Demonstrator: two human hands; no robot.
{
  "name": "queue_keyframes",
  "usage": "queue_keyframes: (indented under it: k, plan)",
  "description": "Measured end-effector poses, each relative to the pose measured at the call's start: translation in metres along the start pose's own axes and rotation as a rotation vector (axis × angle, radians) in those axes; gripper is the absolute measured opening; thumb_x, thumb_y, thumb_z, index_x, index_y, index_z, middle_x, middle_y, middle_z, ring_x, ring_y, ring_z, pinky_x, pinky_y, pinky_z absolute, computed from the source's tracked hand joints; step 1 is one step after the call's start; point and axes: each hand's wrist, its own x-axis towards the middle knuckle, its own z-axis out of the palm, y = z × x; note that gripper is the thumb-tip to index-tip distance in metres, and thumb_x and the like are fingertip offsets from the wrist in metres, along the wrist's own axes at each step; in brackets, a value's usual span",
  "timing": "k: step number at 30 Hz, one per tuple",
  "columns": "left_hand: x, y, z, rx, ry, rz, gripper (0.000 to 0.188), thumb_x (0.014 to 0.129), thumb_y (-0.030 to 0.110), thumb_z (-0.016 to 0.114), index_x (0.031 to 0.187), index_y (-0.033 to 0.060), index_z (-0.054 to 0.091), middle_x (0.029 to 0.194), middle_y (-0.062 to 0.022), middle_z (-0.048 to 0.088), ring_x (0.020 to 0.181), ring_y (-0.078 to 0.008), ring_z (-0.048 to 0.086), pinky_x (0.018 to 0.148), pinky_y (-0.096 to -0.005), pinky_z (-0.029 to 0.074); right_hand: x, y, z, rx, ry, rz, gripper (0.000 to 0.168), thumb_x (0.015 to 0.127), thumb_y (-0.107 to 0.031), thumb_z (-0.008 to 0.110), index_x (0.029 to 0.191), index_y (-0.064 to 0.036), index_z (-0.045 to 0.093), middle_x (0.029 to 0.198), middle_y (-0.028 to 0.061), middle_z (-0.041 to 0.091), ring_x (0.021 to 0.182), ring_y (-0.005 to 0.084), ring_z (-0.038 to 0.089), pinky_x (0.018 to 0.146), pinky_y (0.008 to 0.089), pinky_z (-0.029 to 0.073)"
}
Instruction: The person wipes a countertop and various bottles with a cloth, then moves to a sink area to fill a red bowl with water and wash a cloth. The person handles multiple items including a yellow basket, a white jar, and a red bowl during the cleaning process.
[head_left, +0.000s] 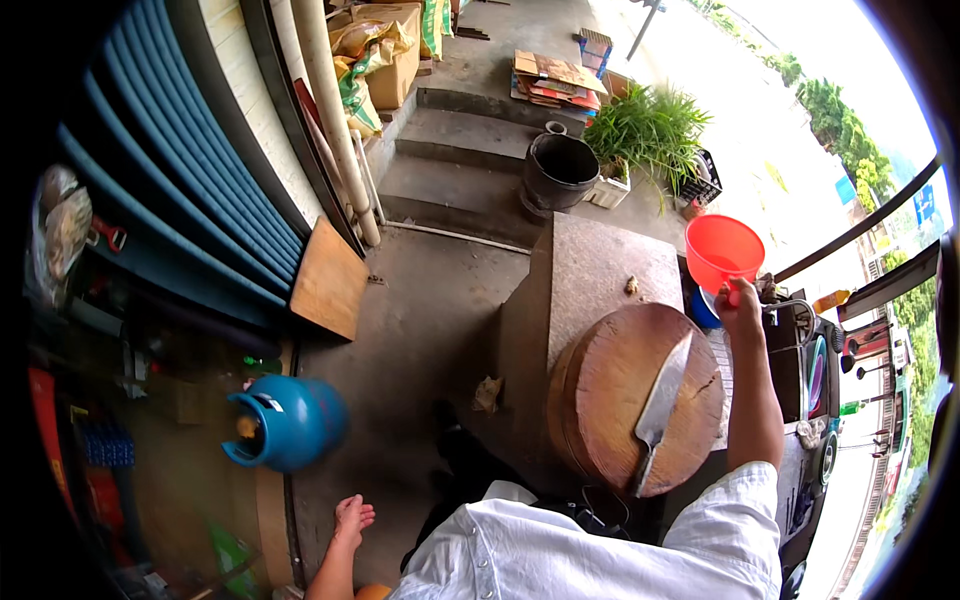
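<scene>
My right hand (739, 300) grips the handle of a red plastic scoop (724, 251), raised over the far right corner of a stone counter (600, 262). Behind the scoop, part of a blue container (703, 309) shows. Close to my body, a thick round wooden chopping block (615, 375) rests on the counter. A cleaver with a broad blade (666, 390) lies flat on it, handle towards me. A small brownish piece (631, 285) lies on the stone just beyond the block. My left hand (354, 516) hangs low at the left, holding nothing, its fingers loosely extended.
On the left stand a blue gas cylinder (304, 424) and a wooden board (328, 281) leaning by a blue folding shutter (180, 150). Ahead are concrete steps (457, 180), a black bucket (559, 176) and a potted green plant (645, 124). A sink with a faucet (799, 306) is at the right.
</scene>
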Motion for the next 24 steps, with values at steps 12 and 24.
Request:
queue_keyframes:
  k: [12, 24]
  plan:
    - [0.061, 0.103, -0.084, 0.118, 0.102, 0.001, 0.033, 0.094, 0.036, 0.061, 0.110, 0.0077, 0.056, 0.084, -0.0090, 0.067, 0.064, -0.0191, 0.061, 0.055, -0.0341, 0.051, 0.298, 0.157, 0.283, -1.275, 0.379, -0.803, 0.049, 0.085, -0.020, 0.056, 0.128, 0.001, 0.043, 0.103, 0.0286, 0.060, 0.102, 0.0495, 0.058, 0.092, 0.0528, 0.047]
    - [0.110, 0.236, -0.040, 0.365, 0.139, -0.096, 0.031, 0.094, 0.036, 0.060, 0.103, 0.0064, 0.057, 0.079, -0.0104, 0.065, 0.061, -0.0203, 0.062, 0.051, -0.0333, 0.052, 0.296, 0.144, 0.357, -0.201, -0.005, -0.408, 0.024, 0.088, -0.012, 0.060, 0.109, -0.005, 0.051, 0.083, 0.0070, 0.058, 0.070, 0.0175, 0.059, 0.067, 0.0319, 0.052]
